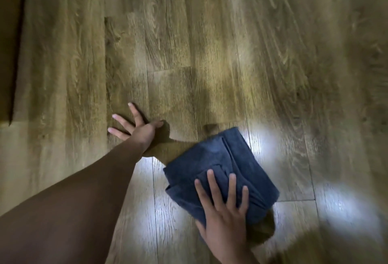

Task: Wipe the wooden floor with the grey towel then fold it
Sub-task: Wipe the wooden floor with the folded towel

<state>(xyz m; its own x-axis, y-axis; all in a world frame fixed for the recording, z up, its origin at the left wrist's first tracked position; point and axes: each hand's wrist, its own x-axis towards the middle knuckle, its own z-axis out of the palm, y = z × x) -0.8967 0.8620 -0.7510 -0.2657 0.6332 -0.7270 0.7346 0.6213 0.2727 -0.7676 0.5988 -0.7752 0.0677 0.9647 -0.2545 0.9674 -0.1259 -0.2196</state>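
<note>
The grey towel (pixel 226 159) lies folded into a thick pad on the wooden floor (pixel 189 43), low and right of centre. My right hand (pixel 224 207) presses flat on the towel's near part, fingers spread over the cloth. My left hand (pixel 134 127) is planted palm-down on the bare floor to the left of the towel, fingers splayed, holding nothing, with the arm stretching back to the lower left corner.
Bright patches of light glare on the planks around and below the towel (pixel 147 200). A dark wooden edge, perhaps furniture or a step (pixel 10 43), runs along the far left. The right side of the view is blurred.
</note>
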